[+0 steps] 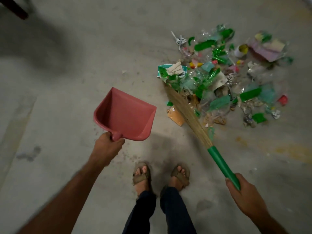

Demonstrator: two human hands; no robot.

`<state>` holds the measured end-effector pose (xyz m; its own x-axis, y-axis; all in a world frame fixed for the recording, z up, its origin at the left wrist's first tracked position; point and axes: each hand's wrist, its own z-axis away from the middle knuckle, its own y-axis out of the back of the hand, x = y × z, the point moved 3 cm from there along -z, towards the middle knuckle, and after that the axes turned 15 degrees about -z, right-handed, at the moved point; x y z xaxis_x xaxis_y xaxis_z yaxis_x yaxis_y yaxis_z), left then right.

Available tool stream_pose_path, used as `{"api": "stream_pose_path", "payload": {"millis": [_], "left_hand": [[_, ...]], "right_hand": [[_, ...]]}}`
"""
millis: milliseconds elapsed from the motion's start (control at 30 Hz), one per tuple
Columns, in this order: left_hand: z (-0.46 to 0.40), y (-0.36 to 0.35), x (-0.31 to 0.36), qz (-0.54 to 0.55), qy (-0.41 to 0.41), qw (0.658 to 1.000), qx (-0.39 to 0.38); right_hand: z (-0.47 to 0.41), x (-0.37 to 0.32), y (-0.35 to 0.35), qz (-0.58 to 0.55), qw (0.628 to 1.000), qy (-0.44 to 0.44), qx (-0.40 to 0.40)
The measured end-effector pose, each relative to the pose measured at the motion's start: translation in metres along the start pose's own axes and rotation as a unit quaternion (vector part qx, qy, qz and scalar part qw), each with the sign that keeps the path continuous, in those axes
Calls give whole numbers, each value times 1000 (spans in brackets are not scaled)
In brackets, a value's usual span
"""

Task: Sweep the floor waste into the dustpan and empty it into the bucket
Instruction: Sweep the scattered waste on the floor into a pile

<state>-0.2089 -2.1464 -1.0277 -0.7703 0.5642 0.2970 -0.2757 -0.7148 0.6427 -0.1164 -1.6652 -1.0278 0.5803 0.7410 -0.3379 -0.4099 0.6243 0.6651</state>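
My left hand (108, 146) grips the short handle of a pink dustpan (125, 115), held above the floor with its mouth pointing away from me; the pan is empty. In my right hand (244, 195) is the green handle of a straw broom (187, 110), whose bristles reach into the near-left edge of a waste pile (224, 78). The pile spreads over the concrete floor at the upper right: green plastic scraps, clear wrappers, paper, a small white cup, cardboard pieces. The dustpan hangs to the left of the pile, apart from it. No bucket is in view.
My two feet in sandals (160, 176) stand on the dusty floor between the dustpan and the broom. A dark furniture leg (15, 7) shows at the top left corner. Grit lies scattered on the concrete around my feet.
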Motion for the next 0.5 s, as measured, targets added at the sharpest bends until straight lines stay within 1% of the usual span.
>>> {"api": "stream_pose_path", "payload": {"millis": [100, 200, 267, 367, 433, 500], "left_hand": [[-5, 2, -5, -14, -7, 1000, 8], [-7, 1, -14, -29, -8, 999, 12], [-6, -2, -19, -38, -6, 999, 13], [-5, -8, -21, -45, -10, 999, 2], [-3, -11, -15, -53, -24, 998, -9], [-2, -15, -4, -56, -39, 997, -22]], "right_hand": [[34, 13, -14, -19, 999, -34, -19], [51, 19, -28, 13, 997, -44, -64], [44, 21, -31, 59, 995, -42, -69], [20, 27, -22, 100, 992, -65, -33], [6, 28, -6, 102, 990, -93, 4], [-1, 28, 13, 95, 990, -100, 23]]}}
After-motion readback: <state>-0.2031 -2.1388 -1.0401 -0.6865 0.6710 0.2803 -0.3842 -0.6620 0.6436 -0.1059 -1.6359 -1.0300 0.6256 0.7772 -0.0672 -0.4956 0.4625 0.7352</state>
